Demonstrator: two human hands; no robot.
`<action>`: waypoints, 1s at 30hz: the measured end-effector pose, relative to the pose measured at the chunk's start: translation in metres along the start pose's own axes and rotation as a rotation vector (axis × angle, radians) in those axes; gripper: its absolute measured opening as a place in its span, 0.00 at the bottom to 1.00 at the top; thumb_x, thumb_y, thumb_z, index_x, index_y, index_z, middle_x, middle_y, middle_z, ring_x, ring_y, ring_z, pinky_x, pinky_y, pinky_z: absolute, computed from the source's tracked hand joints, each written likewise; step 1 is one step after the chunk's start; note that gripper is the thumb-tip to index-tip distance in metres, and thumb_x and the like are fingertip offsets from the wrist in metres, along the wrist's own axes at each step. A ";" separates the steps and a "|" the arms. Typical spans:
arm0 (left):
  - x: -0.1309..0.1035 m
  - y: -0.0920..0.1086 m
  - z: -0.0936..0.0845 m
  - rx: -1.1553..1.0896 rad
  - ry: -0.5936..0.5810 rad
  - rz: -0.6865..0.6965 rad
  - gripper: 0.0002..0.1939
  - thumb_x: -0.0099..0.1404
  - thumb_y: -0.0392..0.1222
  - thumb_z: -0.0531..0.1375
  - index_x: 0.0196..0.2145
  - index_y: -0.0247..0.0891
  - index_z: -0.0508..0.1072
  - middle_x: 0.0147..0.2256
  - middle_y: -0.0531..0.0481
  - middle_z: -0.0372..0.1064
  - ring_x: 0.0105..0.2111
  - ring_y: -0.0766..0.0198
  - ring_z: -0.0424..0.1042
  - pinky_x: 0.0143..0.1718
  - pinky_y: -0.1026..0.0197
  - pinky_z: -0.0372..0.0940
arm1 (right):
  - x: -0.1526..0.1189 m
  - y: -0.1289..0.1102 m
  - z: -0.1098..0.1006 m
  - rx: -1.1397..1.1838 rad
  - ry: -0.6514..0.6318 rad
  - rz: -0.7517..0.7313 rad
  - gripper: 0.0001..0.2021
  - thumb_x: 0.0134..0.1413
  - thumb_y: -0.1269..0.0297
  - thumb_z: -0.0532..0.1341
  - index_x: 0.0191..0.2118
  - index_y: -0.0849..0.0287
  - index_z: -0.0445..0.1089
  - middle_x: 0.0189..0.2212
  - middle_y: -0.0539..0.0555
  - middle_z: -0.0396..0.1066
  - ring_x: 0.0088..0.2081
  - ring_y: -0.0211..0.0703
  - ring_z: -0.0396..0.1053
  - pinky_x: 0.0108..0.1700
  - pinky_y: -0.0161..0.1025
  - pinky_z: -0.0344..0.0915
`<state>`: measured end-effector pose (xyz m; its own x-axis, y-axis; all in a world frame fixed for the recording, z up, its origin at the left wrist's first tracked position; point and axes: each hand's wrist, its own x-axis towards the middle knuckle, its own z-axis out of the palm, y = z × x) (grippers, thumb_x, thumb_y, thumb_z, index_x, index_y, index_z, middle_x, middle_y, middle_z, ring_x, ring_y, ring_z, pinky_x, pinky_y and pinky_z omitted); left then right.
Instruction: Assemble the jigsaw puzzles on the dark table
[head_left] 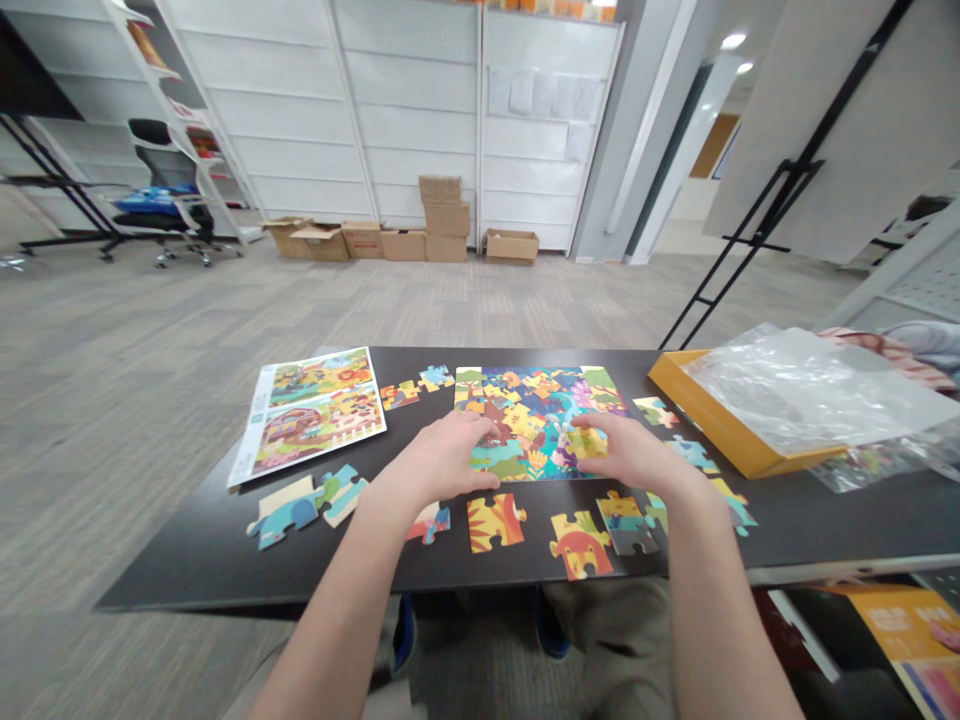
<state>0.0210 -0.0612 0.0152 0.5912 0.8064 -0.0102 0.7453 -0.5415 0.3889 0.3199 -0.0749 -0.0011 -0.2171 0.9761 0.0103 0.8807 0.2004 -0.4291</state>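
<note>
A colourful picture board lies on the black table, with several loose jigsaw pieces heaped over it. My left hand is at the board's left edge, thumb and fingers apart, beside a brown piece. At the board's right side, my right hand has a yellow puzzle piece between its thumb and fingers. Closer to me lie a yellow-orange piece, a piece with a red animal face and a grey-and-yellow piece. A red-and-blue piece is partly behind my left wrist.
On the left is a printed picture sheet, with blue pieces in front of it. A yellow box lid with clear plastic wrap occupies the right end of the black table. Cardboard boxes stand by the far cabinets.
</note>
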 end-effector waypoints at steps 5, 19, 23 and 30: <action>0.002 0.004 0.003 -0.011 -0.016 0.041 0.25 0.57 0.49 0.70 0.50 0.42 0.74 0.52 0.46 0.73 0.54 0.50 0.70 0.55 0.51 0.66 | -0.001 -0.009 -0.001 0.008 -0.028 0.010 0.29 0.45 0.65 0.70 0.58 0.56 0.72 0.55 0.59 0.74 0.56 0.58 0.72 0.58 0.50 0.69; 0.006 0.003 0.008 0.002 -0.034 0.044 0.23 0.58 0.48 0.68 0.51 0.42 0.73 0.54 0.47 0.74 0.55 0.50 0.70 0.56 0.52 0.65 | -0.004 -0.017 0.002 -0.037 -0.060 0.030 0.32 0.45 0.63 0.68 0.59 0.57 0.68 0.52 0.60 0.74 0.45 0.52 0.75 0.44 0.42 0.70; 0.006 0.002 0.008 0.021 -0.036 0.046 0.24 0.59 0.49 0.68 0.51 0.42 0.73 0.53 0.46 0.74 0.55 0.50 0.70 0.56 0.52 0.65 | -0.005 -0.018 0.002 -0.019 -0.089 0.013 0.34 0.43 0.63 0.69 0.60 0.57 0.68 0.53 0.60 0.73 0.43 0.49 0.74 0.42 0.40 0.69; 0.005 0.005 0.006 0.016 -0.034 0.054 0.23 0.59 0.49 0.68 0.51 0.43 0.73 0.53 0.47 0.74 0.55 0.50 0.70 0.56 0.52 0.65 | -0.003 -0.020 0.004 0.042 -0.077 0.007 0.26 0.46 0.61 0.68 0.54 0.56 0.69 0.48 0.57 0.74 0.36 0.45 0.73 0.36 0.38 0.66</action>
<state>0.0296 -0.0608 0.0116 0.6406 0.7676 -0.0213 0.7169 -0.5878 0.3748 0.3010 -0.0825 0.0037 -0.2436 0.9679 -0.0615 0.8645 0.1879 -0.4662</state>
